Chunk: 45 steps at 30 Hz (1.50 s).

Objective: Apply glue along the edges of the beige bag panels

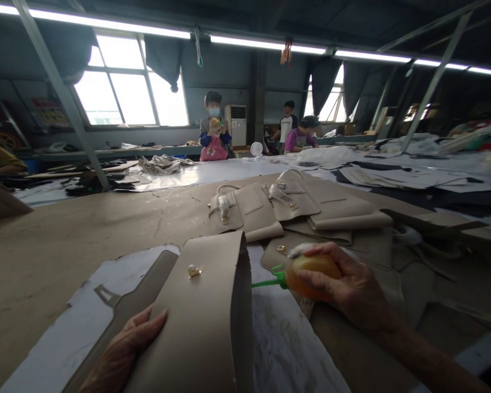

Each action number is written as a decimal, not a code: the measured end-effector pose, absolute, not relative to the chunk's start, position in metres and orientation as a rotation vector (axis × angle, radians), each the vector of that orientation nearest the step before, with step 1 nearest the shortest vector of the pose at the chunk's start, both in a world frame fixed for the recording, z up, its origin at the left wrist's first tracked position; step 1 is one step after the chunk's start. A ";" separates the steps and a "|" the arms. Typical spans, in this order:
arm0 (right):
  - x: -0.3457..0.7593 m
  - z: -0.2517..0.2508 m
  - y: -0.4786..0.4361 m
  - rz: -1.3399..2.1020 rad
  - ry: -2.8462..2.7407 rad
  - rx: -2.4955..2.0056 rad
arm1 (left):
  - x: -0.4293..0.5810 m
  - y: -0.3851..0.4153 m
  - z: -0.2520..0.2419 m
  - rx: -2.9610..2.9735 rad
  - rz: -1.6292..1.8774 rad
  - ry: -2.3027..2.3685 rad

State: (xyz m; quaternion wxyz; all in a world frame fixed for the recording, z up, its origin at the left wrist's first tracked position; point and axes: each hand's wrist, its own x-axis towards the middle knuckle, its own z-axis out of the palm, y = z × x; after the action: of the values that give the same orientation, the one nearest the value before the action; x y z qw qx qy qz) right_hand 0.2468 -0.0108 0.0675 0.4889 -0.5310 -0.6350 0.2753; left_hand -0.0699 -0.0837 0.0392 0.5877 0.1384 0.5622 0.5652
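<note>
The worktable (190,174) has a white top; a tan sheet (147,218) covers its near section. Resting on the tan sheet: a ragged-edged white sheet (85,300) bearing a tabbed panel (147,286) and — to the right — overlapping bag panels (251,201) with looped handles. On the white section: crumpled beige pieces (163,165) at left; translucent plastic (329,156) and flat pieces (378,177) at right.

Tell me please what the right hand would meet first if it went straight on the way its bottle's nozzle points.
Probably the folded beige piece at the left hand: the green nozzle points at its open side, though depth is unclear.
</note>
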 end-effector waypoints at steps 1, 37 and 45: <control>0.247 0.066 -0.009 0.638 -1.539 -1.293 | -0.071 -0.084 0.040 0.324 1.316 1.312; 0.236 0.052 -0.006 0.072 -1.828 -0.969 | -0.071 -0.084 0.044 0.306 1.304 1.239; 0.236 0.050 -0.004 -0.022 -1.861 -0.934 | -0.070 -0.084 0.043 0.315 1.296 1.259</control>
State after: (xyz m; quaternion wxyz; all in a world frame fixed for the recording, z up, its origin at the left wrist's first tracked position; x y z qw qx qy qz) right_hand 0.2358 -0.0037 0.0499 0.5053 -0.3870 -0.7713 -0.0092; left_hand -0.0703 -0.0842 0.0432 0.6083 0.1362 0.5449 0.5608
